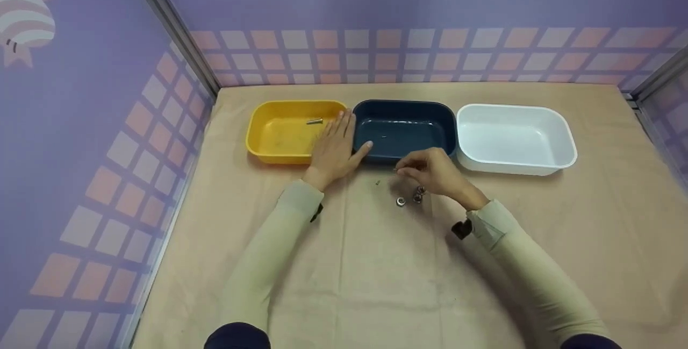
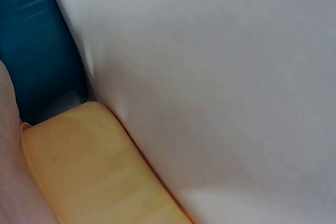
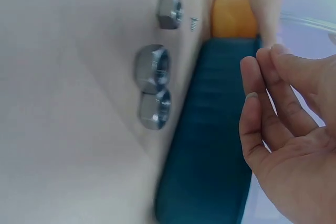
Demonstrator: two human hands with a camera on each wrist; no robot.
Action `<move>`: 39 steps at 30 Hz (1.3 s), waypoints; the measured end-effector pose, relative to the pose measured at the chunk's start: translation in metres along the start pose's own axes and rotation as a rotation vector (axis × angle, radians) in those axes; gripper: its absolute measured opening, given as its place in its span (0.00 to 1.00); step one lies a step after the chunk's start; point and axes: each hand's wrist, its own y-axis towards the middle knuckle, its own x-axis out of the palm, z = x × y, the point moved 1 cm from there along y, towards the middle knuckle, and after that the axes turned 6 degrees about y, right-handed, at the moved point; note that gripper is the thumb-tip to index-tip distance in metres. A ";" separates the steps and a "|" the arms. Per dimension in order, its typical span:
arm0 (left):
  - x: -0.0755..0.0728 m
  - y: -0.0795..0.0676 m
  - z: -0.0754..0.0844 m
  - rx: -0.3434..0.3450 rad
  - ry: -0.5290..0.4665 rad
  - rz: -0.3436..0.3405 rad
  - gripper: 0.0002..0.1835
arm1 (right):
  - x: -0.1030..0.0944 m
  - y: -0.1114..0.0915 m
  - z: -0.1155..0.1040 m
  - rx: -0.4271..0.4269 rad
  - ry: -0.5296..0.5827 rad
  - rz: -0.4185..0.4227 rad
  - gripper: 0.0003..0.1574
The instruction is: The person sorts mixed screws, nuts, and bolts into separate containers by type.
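My left hand (image 1: 334, 150) lies with fingers straight over the yellow box's (image 1: 279, 159) right rim, beside the dark blue box (image 1: 403, 102). Its thumb reaches over the blue box's near left corner. Just in front of the blue box, my right hand (image 1: 436, 172) pinches what looks like a small screw between thumb and index finger, mostly hidden by the fingertips. Below it on the cloth sit three hex nuts, one nut (image 3: 169, 13) apart and two touching. A small screw (image 3: 194, 23) lies near the single nut. Another small screw (image 1: 384, 136) rests inside the blue box.
A silver bolt (image 1: 314, 121) lies in the yellow box. At the right of the row stands a white box (image 1: 516, 168), close against the blue one. Patterned purple walls (image 1: 376, 5) border the cloth-covered table (image 1: 387, 284) at the back and sides.
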 end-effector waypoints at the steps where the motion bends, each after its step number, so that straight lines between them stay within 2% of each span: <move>1: 0.000 0.000 0.000 -0.003 0.000 -0.001 0.49 | -0.002 0.001 -0.001 -0.002 0.015 0.005 0.06; 18: 0.000 0.001 -0.002 0.008 -0.013 0.019 0.49 | -0.024 0.021 0.001 -0.015 0.031 0.110 0.05; 27: 0.001 -0.001 -0.001 0.021 -0.007 0.036 0.49 | -0.033 0.033 0.004 0.044 -0.017 0.181 0.07; 34: 0.000 -0.001 -0.001 0.030 -0.004 0.052 0.49 | -0.036 0.043 0.011 0.044 -0.041 0.207 0.07; 39: 0.000 0.000 -0.001 0.024 0.000 0.031 0.49 | -0.037 0.050 0.015 0.043 -0.036 0.229 0.06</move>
